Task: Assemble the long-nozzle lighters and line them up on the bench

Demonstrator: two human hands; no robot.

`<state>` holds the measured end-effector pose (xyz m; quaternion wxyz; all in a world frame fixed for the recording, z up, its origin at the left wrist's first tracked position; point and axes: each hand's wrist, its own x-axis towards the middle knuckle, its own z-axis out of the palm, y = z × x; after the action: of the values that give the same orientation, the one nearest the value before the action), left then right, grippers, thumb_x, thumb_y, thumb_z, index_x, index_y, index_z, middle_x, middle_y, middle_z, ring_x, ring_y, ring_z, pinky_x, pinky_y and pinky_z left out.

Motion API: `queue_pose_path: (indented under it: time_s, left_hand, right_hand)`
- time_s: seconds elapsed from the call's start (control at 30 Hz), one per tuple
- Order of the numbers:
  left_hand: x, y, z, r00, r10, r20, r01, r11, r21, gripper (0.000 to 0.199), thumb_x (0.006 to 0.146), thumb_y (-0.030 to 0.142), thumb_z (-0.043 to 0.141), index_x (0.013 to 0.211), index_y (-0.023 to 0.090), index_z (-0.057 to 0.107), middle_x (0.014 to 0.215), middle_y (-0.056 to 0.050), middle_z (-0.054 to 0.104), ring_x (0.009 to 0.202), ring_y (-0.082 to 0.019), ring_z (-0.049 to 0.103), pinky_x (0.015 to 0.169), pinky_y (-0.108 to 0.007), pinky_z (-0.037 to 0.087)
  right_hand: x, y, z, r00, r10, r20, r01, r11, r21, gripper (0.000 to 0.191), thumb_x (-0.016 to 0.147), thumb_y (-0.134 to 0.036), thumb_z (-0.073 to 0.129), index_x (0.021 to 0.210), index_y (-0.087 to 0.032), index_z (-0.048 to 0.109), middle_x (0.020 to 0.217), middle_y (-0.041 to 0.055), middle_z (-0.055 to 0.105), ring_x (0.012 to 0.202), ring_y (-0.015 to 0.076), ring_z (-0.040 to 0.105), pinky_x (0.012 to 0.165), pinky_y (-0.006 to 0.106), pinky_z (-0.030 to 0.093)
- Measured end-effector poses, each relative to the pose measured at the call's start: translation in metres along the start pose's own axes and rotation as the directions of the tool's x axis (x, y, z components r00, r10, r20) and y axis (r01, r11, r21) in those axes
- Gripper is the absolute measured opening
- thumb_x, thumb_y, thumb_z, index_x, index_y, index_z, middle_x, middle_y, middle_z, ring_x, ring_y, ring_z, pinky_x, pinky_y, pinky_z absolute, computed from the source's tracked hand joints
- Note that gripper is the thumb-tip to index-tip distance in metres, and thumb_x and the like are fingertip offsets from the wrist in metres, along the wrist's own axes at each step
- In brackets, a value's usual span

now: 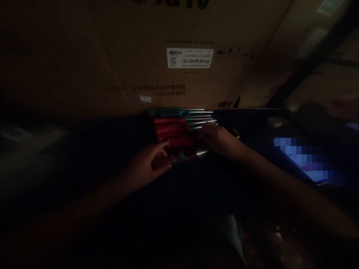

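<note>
Several screwdrivers with red handles [169, 129] and shiny metal shafts [206, 118] lie side by side, handles to the left. At the far side of the row is a screwdriver with a blue and green handle [174, 112]. My left hand [151, 158] is at the handle ends on the near side, thumb and fingers apart. Over the shaft side, my right hand [217, 136] has its fingers curled down, and what they grip is hidden. Between my hands, a nearer shaft [202, 152] shows, with a dim greenish patch to its left. Darkness and blur hide details.
A large cardboard box [112, 56] with a white label [190, 58] stands directly behind the screwdrivers. A lit screen, pixelated [304, 160], lies at the right, near a small pale round object [274, 122]. The dark blue surface [112, 134] extends around my hands.
</note>
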<state>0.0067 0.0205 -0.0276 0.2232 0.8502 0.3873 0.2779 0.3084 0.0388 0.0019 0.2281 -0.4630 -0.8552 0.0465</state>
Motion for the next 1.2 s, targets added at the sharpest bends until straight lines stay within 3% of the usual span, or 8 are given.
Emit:
queue_pose_path:
  time_s: [0.1, 0.17, 0.3, 0.37, 0.57, 0.93, 1.1, 1.2]
  left_hand:
    - [-0.001, -0.001, 0.000, 0.999, 0.037, -0.009, -0.037, 0.999, -0.012, 0.054, 0.089, 0.032, 0.068, 0.140, 0.024, 0.051, 0.108, -0.004, 0.068, 0.093, -0.019, 0.068, 0.083, -0.034, 0.057]
    - [-0.002, -0.001, 0.000, 0.998, 0.069, -0.006, -0.069, 0.998, 0.001, 0.052, 0.091, 0.031, 0.067, 0.140, 0.024, 0.052, 0.112, -0.005, 0.067, 0.099, -0.020, 0.066, 0.087, -0.035, 0.056]
    - [-0.002, 0.002, -0.002, 0.996, 0.079, 0.031, -0.080, 0.996, 0.037, 0.046, 0.094, 0.030, 0.064, 0.138, 0.024, 0.054, 0.121, -0.008, 0.065, 0.107, -0.021, 0.063, 0.092, -0.038, 0.054]
    - [-0.002, 0.004, -0.003, 0.995, 0.089, 0.050, -0.092, 0.994, 0.067, 0.040, 0.095, 0.030, 0.062, 0.134, 0.023, 0.058, 0.121, -0.008, 0.065, 0.109, -0.022, 0.062, 0.094, -0.039, 0.053]
    - [-0.001, 0.003, -0.003, 0.991, 0.118, 0.054, -0.123, 0.988, 0.097, 0.033, 0.096, 0.032, 0.061, 0.128, 0.022, 0.065, 0.117, -0.007, 0.065, 0.109, -0.022, 0.062, 0.096, -0.039, 0.053]
    - [0.001, 0.000, -0.001, 0.993, 0.115, 0.021, -0.116, 0.992, 0.052, 0.031, 0.093, 0.030, 0.068, 0.122, 0.018, 0.070, 0.112, -0.008, 0.067, 0.104, -0.021, 0.065, 0.094, -0.037, 0.054]
    - [0.003, 0.001, -0.002, 0.993, 0.106, 0.042, -0.107, 0.994, 0.024, 0.031, 0.093, 0.030, 0.068, 0.121, 0.018, 0.071, 0.111, -0.008, 0.067, 0.102, -0.021, 0.065, 0.093, -0.037, 0.054]
    - [0.003, 0.001, -0.002, 0.994, 0.099, 0.051, -0.100, 0.995, 0.012, 0.030, 0.093, 0.030, 0.067, 0.121, 0.020, 0.071, 0.111, -0.008, 0.066, 0.103, -0.021, 0.064, 0.094, -0.038, 0.054]
  right_hand:
    - [0.000, 0.004, 0.002, 0.988, 0.140, 0.067, -0.135, 0.988, -0.080, 0.014, 0.097, -0.020, 0.054, 0.088, -0.016, 0.063, 0.095, 0.0087, 0.066, 0.080, 0.0187, 0.060, 0.067, 0.030, 0.042]
    - [-0.001, 0.003, 0.001, 0.984, 0.160, 0.083, -0.151, 0.983, -0.106, 0.008, 0.093, -0.019, 0.058, 0.088, -0.018, 0.064, 0.095, 0.0077, 0.066, 0.080, 0.0184, 0.060, 0.065, 0.029, 0.041]
    - [-0.002, -0.006, -0.009, 0.994, -0.072, 0.076, 0.072, 0.997, 0.012, 0.010, 0.094, -0.020, 0.058, 0.087, -0.017, 0.065, 0.093, 0.0080, 0.064, 0.087, 0.0188, 0.059, 0.076, 0.031, 0.045]
    - [-0.004, -0.012, -0.017, 0.978, -0.152, 0.144, 0.133, 0.982, 0.136, 0.010, 0.095, -0.021, 0.059, 0.092, -0.017, 0.067, 0.095, 0.0070, 0.065, 0.085, 0.0169, 0.060, 0.075, 0.029, 0.046]
    - [-0.008, -0.018, -0.028, 0.934, -0.172, 0.314, 0.112, 0.973, 0.200, 0.013, 0.096, -0.022, 0.061, 0.098, -0.017, 0.073, 0.097, 0.0074, 0.071, 0.087, 0.0176, 0.066, 0.075, 0.028, 0.047]
    - [-0.006, -0.021, -0.022, 0.939, -0.148, 0.310, 0.063, 0.962, 0.267, 0.015, 0.094, -0.016, 0.059, 0.087, -0.016, 0.072, 0.089, 0.0054, 0.071, 0.079, 0.0154, 0.065, 0.072, 0.027, 0.046]
    - [-0.006, -0.022, -0.020, 0.936, -0.011, 0.353, -0.090, 0.959, 0.268, 0.012, 0.091, -0.021, 0.062, 0.082, -0.018, 0.070, 0.087, 0.0031, 0.070, 0.077, 0.0148, 0.064, 0.069, 0.027, 0.046]
    - [-0.006, -0.019, -0.019, 0.886, 0.117, 0.449, -0.274, 0.913, 0.303, 0.013, 0.086, -0.031, 0.069, 0.082, -0.019, 0.067, 0.081, 0.0010, 0.068, 0.070, 0.0145, 0.063, 0.061, 0.025, 0.045]
